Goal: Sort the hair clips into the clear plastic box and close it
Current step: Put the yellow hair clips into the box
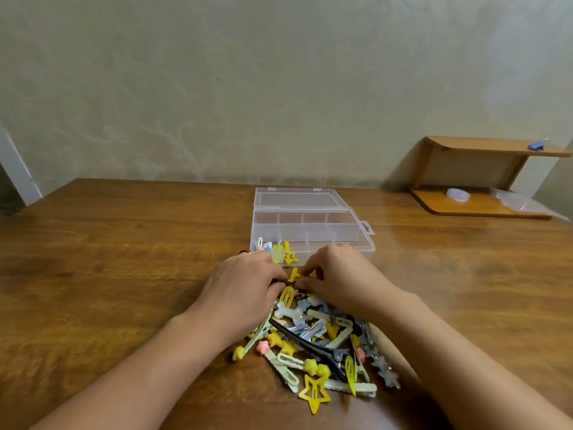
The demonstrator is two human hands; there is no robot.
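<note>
No text, label, brand, number or sign can be read anywhere in the view.

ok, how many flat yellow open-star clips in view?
3: one in the box's near-left compartment, one between both hands' fingertips, one at the pile's near edge. More may be buried.

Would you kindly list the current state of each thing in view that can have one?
clear plastic box: open, lid folded back flat.
near-left compartment: holds a few clips.
other compartments: look empty.
pile of hair clips: loose on the table.
left hand: fingers curled into the pile.
right hand: pinching a yellow clip.
</note>
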